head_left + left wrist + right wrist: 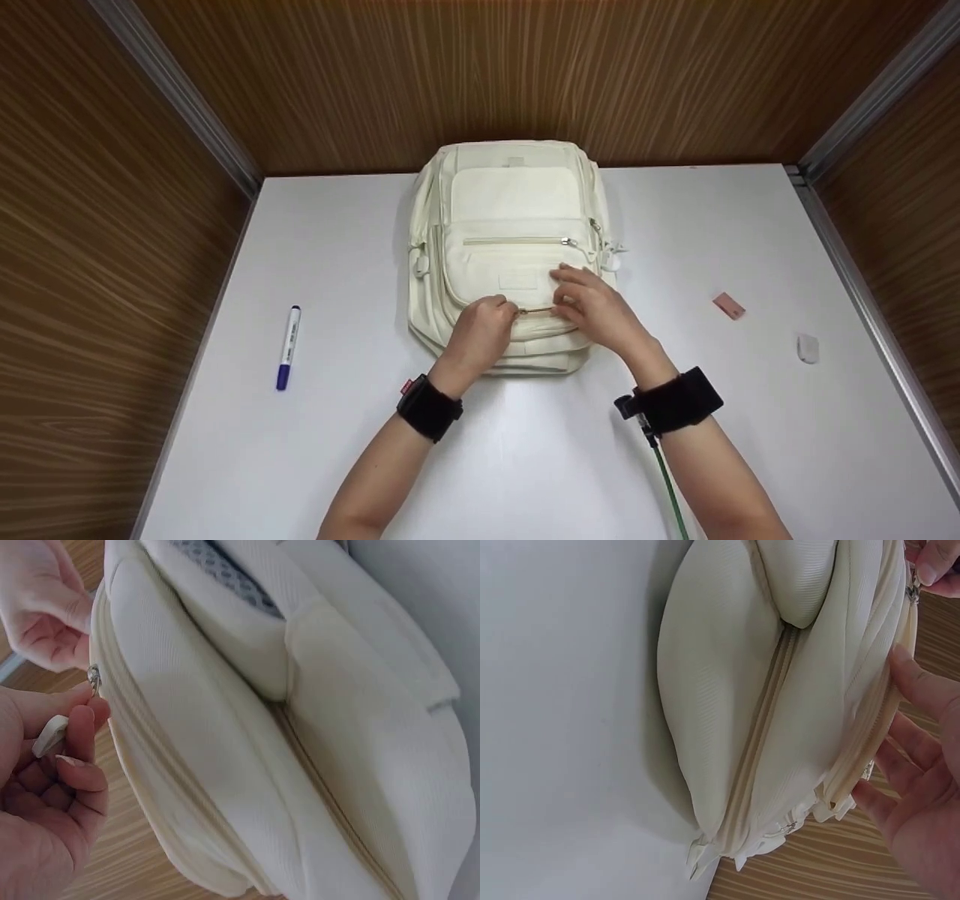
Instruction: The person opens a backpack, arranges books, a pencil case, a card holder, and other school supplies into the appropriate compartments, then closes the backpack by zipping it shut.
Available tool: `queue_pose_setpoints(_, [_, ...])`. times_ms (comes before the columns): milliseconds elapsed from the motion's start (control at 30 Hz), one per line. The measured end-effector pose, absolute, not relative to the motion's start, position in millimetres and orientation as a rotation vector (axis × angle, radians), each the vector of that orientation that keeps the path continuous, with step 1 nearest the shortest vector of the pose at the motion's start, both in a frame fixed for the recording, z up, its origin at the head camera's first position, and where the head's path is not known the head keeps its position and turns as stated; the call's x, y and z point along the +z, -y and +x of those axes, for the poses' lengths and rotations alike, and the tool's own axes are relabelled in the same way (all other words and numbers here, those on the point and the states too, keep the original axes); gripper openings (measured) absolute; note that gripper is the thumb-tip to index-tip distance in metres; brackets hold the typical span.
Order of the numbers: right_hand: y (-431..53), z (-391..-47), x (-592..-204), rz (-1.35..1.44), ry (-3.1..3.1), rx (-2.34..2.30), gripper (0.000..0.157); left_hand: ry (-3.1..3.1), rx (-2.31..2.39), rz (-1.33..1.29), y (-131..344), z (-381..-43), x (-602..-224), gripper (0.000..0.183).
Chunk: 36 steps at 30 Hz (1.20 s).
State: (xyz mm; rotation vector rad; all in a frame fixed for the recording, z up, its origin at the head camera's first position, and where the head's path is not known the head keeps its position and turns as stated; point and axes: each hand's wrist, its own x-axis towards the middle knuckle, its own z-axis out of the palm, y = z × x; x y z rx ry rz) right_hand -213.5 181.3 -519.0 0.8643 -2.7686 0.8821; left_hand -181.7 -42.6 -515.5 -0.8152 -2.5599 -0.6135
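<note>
A cream backpack (pixel 517 196) lies on the white table with its front pocket facing up. My left hand (pixel 480 330) is at the pocket's lower edge and pinches a zipper pull (pixel 94 679); a pale tab (pixel 51 736) shows between its fingers in the left wrist view. Just to the right, my right hand (pixel 594 306) grips the edge of the same pocket, thumb on one side and fingers on the other, along the zipper (pixel 881 716). Between the two hands a short stretch of zipper shows in the head view. The pocket's inside is hidden.
A white marker with a blue cap (pixel 288 348) lies to the left on the table (pixel 345 247). On the right are a small pink piece (pixel 728 306) and a small whitish piece (pixel 808 349). Wood-grain panels (pixel 360 82) stand behind and at both sides.
</note>
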Motion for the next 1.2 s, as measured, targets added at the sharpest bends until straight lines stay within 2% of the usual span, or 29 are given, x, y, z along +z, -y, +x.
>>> queue_pose_setpoints(700, [-182,-216,-520,0.884,2.8,0.974,0.009,2.659,-0.914,-0.714,83,-180,-513,0.004])
queue_pose_setpoints(1200, [-184,-215,-518,0.857,2.846,1.064,0.009,2.666,-0.908,-0.638,117,-186,-517,0.004])
